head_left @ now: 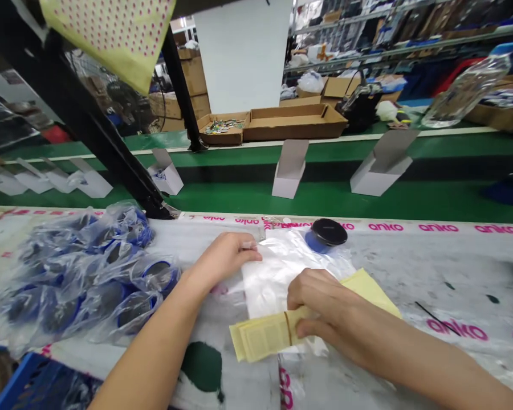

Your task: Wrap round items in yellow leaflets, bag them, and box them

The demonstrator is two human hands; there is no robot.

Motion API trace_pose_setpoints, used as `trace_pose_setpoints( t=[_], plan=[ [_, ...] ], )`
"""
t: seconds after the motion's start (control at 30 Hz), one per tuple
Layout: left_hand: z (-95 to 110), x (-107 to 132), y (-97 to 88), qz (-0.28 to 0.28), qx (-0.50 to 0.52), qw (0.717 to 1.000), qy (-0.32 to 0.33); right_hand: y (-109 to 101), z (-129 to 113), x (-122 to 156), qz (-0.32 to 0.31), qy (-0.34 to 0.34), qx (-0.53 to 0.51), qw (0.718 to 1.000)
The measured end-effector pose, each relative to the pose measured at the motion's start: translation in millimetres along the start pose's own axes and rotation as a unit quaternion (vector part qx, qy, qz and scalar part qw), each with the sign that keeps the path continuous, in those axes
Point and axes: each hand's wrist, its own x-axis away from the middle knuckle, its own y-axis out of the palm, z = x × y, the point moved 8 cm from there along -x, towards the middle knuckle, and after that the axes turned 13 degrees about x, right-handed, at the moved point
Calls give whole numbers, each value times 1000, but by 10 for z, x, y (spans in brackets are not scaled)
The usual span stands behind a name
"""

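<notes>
My left hand [231,256] is closed, pinching the upper left corner of a stack of thin white plastic bags [260,279] on the work table. My right hand [325,302] grips a bundle of yellow paper slips [260,336] with a brown rubber band around it, over the lower part of the bags. A yellow sheet [370,290] lies partly behind that hand. At the stack's upper right stands a blue round item with a black lid [329,232]. Left of my left arm are several blue round items in clear plastic bags [106,273].
Beyond the table runs a green conveyor belt [239,196] carrying several open white boxes [288,173]. Cardboard trays [294,125] and a clear bottle [468,88] stand behind it. A black post [111,148] rises at left; a blue crate [43,381] sits low left.
</notes>
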Motion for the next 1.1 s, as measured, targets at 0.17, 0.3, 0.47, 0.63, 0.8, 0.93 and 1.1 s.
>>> trace_pose_setpoints(
  t=[0.17, 0.3, 0.47, 0.63, 0.8, 0.93, 1.1],
  plan=[
    [72, 32, 302, -82, 34, 996, 7, -112, 69, -32, 59, -24, -45, 997],
    [45, 16, 276, -42, 1, 999, 12, -332, 94, -30, 213, -68, -51, 973],
    [264, 72, -9, 113, -29, 987, 111, -606, 387, 72, 278, 88, -193, 937],
    [553, 215, 185, 127, 168, 965, 158, -422, 617, 141, 289, 264, -401, 828],
    [430, 189, 650, 16, 374, 927, -12, -378, 580, 106, 276, 272, -334, 859],
    [332, 133, 604, 29, 407, 912, -44, -467, 606, 127, 273, 256, -295, 879],
    [343, 126, 686, -34, 476, 878, -46, -413, 505, 126, 286, 225, -219, 905]
  ],
)
